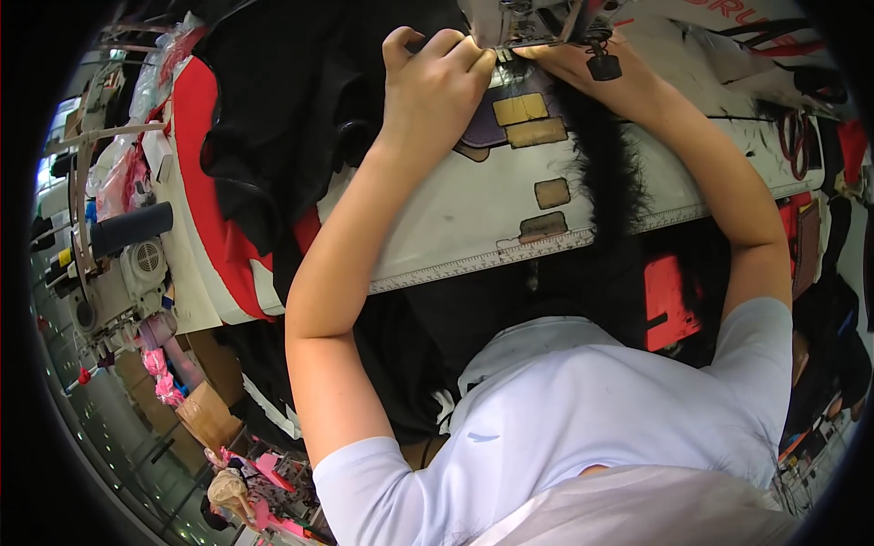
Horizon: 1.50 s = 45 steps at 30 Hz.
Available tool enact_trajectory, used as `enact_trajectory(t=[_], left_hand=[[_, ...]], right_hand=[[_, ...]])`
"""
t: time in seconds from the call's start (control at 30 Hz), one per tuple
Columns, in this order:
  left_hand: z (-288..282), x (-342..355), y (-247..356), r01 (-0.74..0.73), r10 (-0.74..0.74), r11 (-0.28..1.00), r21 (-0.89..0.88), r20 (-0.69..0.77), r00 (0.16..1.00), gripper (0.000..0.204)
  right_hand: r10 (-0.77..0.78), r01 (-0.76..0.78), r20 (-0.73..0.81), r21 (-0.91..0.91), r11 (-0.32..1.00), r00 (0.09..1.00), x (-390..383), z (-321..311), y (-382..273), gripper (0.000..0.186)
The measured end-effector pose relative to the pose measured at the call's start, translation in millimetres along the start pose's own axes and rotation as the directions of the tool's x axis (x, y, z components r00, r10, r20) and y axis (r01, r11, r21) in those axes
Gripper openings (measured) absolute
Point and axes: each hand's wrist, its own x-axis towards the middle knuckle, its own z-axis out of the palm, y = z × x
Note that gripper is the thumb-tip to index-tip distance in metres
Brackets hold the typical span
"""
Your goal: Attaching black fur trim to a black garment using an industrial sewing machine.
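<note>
A sewing machine head (pixel 537 23) stands at the top, its needle area low between my two hands. My left hand (pixel 437 86) is closed, fingers curled over the edge of a black fabric piece (pixel 282 100) just left of the needle. From the other side my right hand (pixel 605 77) reaches in, fingertips pinched at the upper end of a black fur trim (pixel 608 173). The machine head hides part of those fingers. The trim hangs down across the white table and over its near edge. Exactly how fabric and trim meet under the needle cannot be made out.
A ruler strip (pixel 473 264) runs along the table's near edge. Yellow and brown patches (pixel 537 132) mark the tabletop. Red fabric (pixel 196 118) lies beside the black fabric. Scissors (pixel 794 146) with dark red handles lie at far right; a red panel (pixel 669 302) is below the table.
</note>
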Motion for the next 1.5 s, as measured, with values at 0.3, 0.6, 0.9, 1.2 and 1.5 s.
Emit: enact_trajectory(t=[0.3,0.6,0.9,1.2,1.5], left_hand=[[-1,1,0,0.018,-0.018,0.999,0.027,-0.015,1.0,0.005],[1,1,-5,0.045,-0.047,0.998,-0.036,-0.035,0.998,0.007],[-32,-3,22,0.311,-0.254,0.905,-0.291,0.218,0.942,0.015],[-37,-8,48,0.426,-0.378,0.86,-0.281,0.209,0.902,0.02],[-57,-17,85,0.549,-0.48,0.819,-0.167,0.326,0.815,0.062]], right_hand=[[0.267,-0.245,-0.143,0.154,0.957,0.953,4,8,-7,0.021],[0.383,-0.355,-0.06,0.263,0.897,0.922,8,-1,-12,0.017],[0.268,-0.222,0.02,0.621,0.752,0.963,7,-51,-117,0.022],[0.137,-0.023,-0.212,0.468,0.883,0.968,9,-38,-58,0.035],[-0.088,0.092,-0.053,0.082,0.992,0.995,9,-36,-29,0.038]])
